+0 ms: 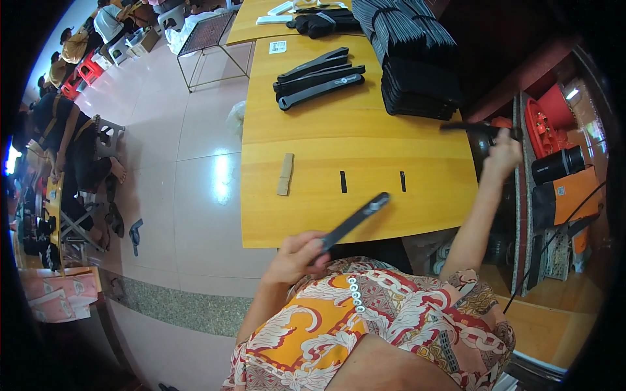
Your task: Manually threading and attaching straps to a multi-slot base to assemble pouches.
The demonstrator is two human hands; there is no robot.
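Note:
My left hand (pixel 300 257) is closed around one end of a flat dark grey strap (pixel 357 221) with a pale mark near its rounded free tip. The strap slants up over the front edge of the yellow table (pixel 326 140). Out past the table's right edge, my right hand (pixel 503 156) grips a long black strip-like thing (pixel 473 127), blurred, so its exact kind does not show. Two short black strips (pixel 343 182) and a brown cardboard-like piece (pixel 285 174) lie spaced out on the tabletop. Farther back is a small pile of similar grey-and-black straps (pixel 319 78).
Tall stacks of folded black-and-grey straps (pixel 417 58) occupy the far right of the table. Black bundles (pixel 319 23) lie behind. Shelving at right holds a red tray (pixel 544 127) and a black cylinder (pixel 557 165). A wire-topped stand (pixel 207 34) and seated people are off left.

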